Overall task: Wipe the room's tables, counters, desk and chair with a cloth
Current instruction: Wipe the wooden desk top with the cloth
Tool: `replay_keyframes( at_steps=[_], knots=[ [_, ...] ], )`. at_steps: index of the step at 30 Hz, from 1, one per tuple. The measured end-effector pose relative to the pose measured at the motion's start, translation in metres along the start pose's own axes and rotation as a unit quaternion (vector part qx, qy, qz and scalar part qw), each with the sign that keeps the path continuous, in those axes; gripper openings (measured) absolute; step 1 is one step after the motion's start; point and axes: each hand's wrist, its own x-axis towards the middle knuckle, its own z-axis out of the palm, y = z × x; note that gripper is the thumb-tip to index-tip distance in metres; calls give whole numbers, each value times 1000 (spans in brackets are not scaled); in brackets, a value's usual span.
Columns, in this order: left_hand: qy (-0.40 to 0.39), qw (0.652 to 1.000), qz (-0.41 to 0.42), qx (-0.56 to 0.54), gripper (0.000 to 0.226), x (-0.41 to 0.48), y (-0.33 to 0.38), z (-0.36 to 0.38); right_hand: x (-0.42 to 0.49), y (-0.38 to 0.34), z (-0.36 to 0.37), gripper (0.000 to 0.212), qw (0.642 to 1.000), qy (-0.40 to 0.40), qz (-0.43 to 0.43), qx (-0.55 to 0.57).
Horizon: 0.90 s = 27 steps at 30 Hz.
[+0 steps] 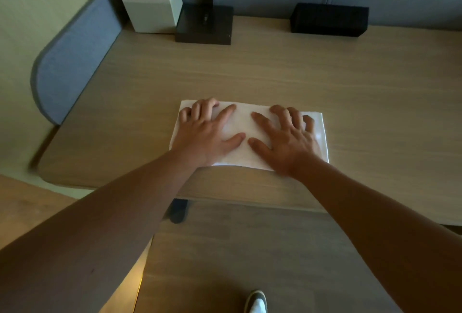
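White folded cloth (241, 122) on desk (300, 82), both hands flat, fingers spread, pressing it

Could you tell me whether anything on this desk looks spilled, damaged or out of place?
Nothing stands out. Both hands press the white cloth flat on the desk; tissue box, lamp base and black box stand upright at the back.

Both forearms are bare to the frame's edge, with no sleeves in view. The left hand (208, 135) and right hand (287, 140) show no gloves. Far below the fingers, a dark slip-on shoe with a white sock (256, 302).
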Motion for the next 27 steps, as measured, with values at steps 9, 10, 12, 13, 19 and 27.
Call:
replay_keyframes(
  at_steps=[9, 10, 12, 13, 19, 27],
  knots=[
    [12, 1000, -10, 0, 76, 70, -15, 12, 67, 14, -2, 74, 999, -37, 10, -28],
    [13, 1000, -11, 1, 77, 77, -17, 13, 76, 16, -2, 73, 999, -40, 8, -30],
    [5, 1000, -12, 2, 78, 93, -20, 13, 92, 20, -2, 71, 999, -43, 4, -29],
    [-1, 1000, -13, 2, 78, 101, -22, 13, 100, 22, -2, 71, 999, -44, 2, -30],
    [-5, 1000, -28, 9, 80, 151, -30, 16, 151, 34, -2, 70, 998, -49, -3, -37],
    [7, 996, -78, 44, 79, 196, -19, 21, 208, 46, 3, 60, 1000, -11, 0, -19]
  ],
)
